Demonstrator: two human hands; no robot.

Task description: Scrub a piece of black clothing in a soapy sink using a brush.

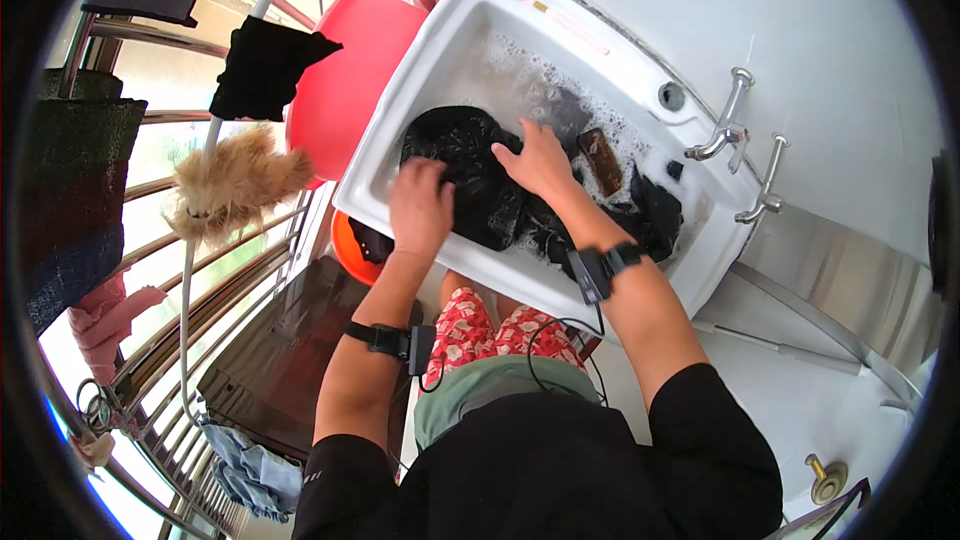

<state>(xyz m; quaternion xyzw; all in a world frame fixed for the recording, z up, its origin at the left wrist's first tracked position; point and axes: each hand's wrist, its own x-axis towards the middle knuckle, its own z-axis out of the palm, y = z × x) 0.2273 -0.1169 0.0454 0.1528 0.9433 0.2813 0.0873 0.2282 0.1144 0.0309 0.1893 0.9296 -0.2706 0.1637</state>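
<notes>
Wet black cloth lies bunched in the left part of a white sink holding sudsy water. My left hand is at the near left edge of this cloth, its fingers bent and smeared by motion, so its grip is unclear. Over the cloth's right side is my right hand, thumb and fingers apart, with nothing visible between them. To its right sits a brown rectangular block among the suds. More dark wet cloth is heaped at the sink's right end.
Two metal taps stick out from the wall at right. Left of the sink are a pink basin and an orange basin. A pole bears a fluffy tan item and a black cloth beside the window bars.
</notes>
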